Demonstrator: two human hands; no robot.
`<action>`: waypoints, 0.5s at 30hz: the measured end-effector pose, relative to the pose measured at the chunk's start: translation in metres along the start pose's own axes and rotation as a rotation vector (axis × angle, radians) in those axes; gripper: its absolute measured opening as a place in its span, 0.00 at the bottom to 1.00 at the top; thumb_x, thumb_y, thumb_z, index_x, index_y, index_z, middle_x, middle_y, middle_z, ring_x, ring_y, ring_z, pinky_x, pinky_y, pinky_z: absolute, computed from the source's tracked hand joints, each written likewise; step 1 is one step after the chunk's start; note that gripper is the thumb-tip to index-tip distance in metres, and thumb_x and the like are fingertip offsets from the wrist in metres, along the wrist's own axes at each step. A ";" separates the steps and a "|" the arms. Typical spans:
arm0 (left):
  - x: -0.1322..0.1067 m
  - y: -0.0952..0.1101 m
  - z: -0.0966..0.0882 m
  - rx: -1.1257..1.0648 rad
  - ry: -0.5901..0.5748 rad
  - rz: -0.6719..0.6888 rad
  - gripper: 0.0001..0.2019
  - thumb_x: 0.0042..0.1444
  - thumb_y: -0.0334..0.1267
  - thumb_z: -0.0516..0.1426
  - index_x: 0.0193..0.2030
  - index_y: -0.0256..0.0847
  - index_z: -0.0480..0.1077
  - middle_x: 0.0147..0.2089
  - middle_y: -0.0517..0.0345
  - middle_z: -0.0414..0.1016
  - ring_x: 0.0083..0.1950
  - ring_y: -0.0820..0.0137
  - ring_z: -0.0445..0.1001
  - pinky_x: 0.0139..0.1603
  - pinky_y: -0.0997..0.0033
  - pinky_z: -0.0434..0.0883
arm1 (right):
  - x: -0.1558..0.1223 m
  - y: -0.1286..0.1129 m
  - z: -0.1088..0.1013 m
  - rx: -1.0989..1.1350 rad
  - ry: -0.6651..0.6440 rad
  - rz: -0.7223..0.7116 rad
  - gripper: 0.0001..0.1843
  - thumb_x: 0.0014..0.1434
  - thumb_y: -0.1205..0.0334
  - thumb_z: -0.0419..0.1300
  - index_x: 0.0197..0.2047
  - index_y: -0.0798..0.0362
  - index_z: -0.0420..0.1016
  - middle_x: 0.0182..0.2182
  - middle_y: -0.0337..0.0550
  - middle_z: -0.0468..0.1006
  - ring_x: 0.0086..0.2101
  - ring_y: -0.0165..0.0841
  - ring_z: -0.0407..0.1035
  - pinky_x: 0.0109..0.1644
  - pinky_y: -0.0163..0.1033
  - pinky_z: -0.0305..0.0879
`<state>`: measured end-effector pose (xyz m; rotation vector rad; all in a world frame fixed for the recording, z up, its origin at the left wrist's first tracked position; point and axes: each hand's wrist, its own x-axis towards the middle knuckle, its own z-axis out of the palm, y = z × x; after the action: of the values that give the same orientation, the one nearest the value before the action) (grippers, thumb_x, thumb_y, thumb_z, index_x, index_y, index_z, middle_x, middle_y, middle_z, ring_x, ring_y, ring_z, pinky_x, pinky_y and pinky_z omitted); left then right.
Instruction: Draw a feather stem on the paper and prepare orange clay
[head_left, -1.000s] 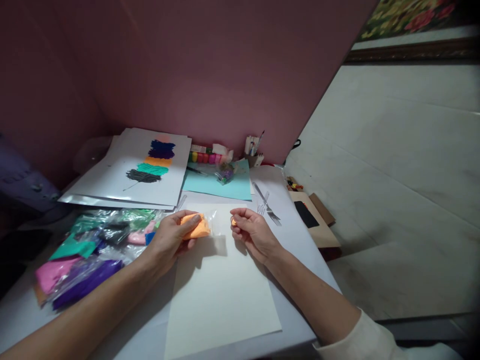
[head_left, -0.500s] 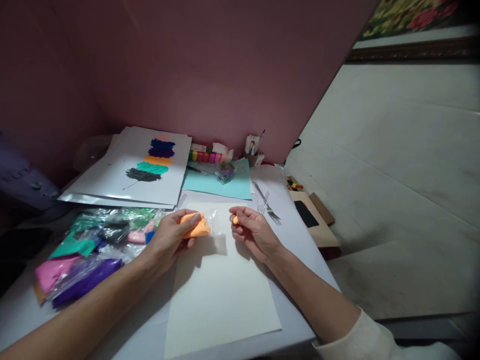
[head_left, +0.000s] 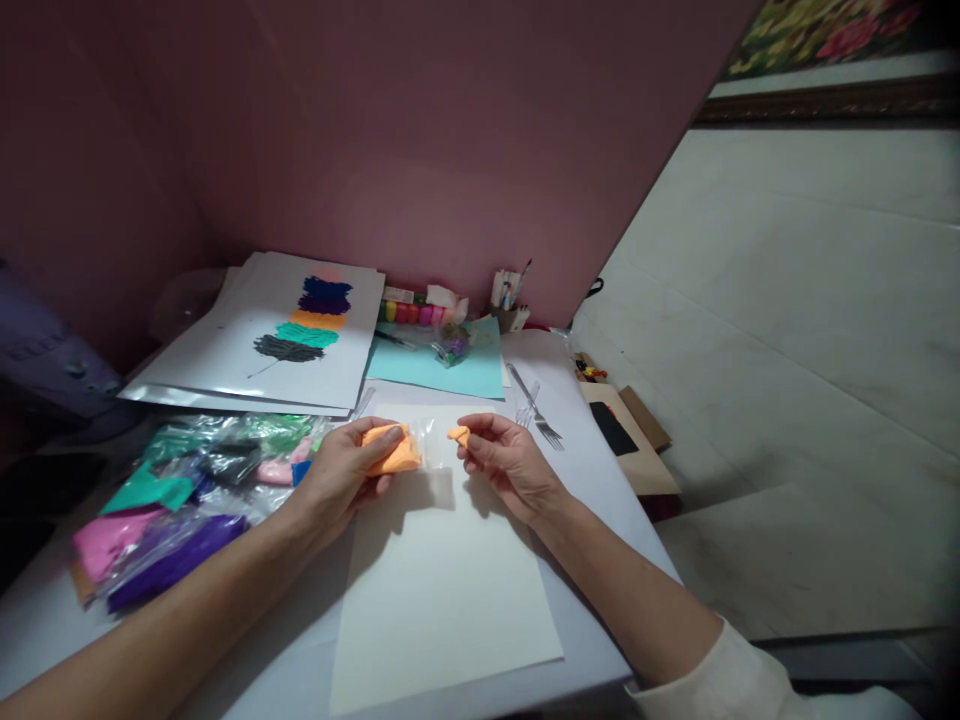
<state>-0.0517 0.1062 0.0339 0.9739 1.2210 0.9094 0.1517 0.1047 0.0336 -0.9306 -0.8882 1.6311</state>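
Note:
My left hand is closed around a clear plastic bag of orange clay, held just above a blank cream sheet of paper. My right hand pinches a small piece of orange clay between thumb and fingers, close to the bag's open end. Both hands hover over the sheet's upper edge.
A pile of bagged coloured clay lies at the left. Behind it are white sheets with a clay picture, a teal paper, small paint pots and a brush cup by the wall. Two forks lie to the right, near the table's edge.
My right hand has shifted slightly left toward the bag, and the small orange piece now shows more between its fingertips. My left hand has stayed put.

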 end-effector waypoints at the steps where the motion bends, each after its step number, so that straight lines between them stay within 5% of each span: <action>1: 0.000 0.000 0.000 0.000 0.002 -0.001 0.17 0.54 0.50 0.63 0.39 0.37 0.70 0.18 0.65 0.63 0.16 0.81 0.56 0.15 0.84 0.49 | 0.000 0.000 -0.001 0.006 -0.002 0.008 0.16 0.46 0.64 0.74 0.38 0.56 0.79 0.29 0.39 0.77 0.27 0.24 0.69 0.30 0.30 0.64; 15: 0.001 0.001 0.001 0.002 0.013 0.001 0.18 0.53 0.50 0.63 0.39 0.37 0.70 0.19 0.66 0.62 0.16 0.81 0.57 0.15 0.85 0.50 | -0.001 -0.002 -0.003 0.146 -0.136 0.116 0.17 0.53 0.52 0.70 0.37 0.55 0.75 0.22 0.33 0.66 0.20 0.21 0.57 0.23 0.28 0.50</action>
<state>-0.0509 0.1075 0.0340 0.9714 1.2331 0.9166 0.1548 0.1048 0.0342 -0.7899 -0.8064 1.8502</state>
